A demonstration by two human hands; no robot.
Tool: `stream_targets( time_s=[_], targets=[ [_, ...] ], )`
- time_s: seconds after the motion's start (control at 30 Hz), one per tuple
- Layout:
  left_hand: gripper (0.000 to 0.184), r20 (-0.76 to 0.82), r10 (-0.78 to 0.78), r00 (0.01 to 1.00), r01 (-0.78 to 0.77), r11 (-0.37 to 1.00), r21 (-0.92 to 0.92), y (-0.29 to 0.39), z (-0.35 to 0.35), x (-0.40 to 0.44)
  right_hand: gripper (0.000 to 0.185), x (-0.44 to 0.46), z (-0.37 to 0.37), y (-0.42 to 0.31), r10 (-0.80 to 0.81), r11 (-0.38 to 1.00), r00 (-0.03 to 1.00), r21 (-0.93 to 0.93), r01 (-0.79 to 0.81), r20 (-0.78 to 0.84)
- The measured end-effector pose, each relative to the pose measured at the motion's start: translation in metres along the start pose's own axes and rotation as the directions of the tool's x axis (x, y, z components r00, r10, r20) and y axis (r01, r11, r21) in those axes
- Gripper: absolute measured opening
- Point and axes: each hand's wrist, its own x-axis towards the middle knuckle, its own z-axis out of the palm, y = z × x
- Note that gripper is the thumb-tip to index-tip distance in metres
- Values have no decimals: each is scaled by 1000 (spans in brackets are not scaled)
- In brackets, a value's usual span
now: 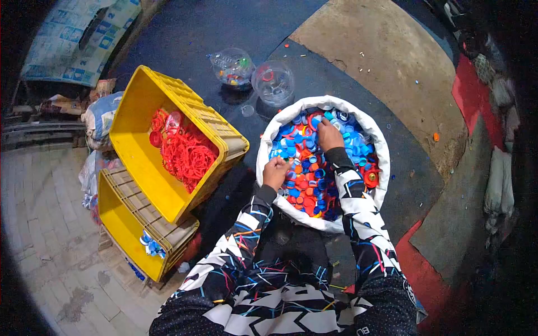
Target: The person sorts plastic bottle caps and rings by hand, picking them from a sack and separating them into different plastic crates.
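Seeing caps (305,187) heaped in the white sack (383,162). Right hand (329,136): fingers bent down at a blue cap (316,121); I can't tell if they pinch it. Left hand (275,172): fingers curled over the left side, grip unclear to me. Yellow crate (131,134) beside, red strips (190,154) inside.
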Motion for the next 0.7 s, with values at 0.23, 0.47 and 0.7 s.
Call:
stream_targets(
  time_s=[0.23,0.47,0.7],
  targets=[
    [32,-22,493,870,-430,779,456,19,37,62,24,-68,-8,12,91,937,962,348,5,-259],
    [34,-19,225,974,-199,895,399,15,57,92,21,-185,-29,-18,443,489,873,761,-426,204],
    [31,-53,269,962,-266,962,66,19,38,59,17,-224,-42,-39,472,-448,692,825,-345,546]
  ],
)
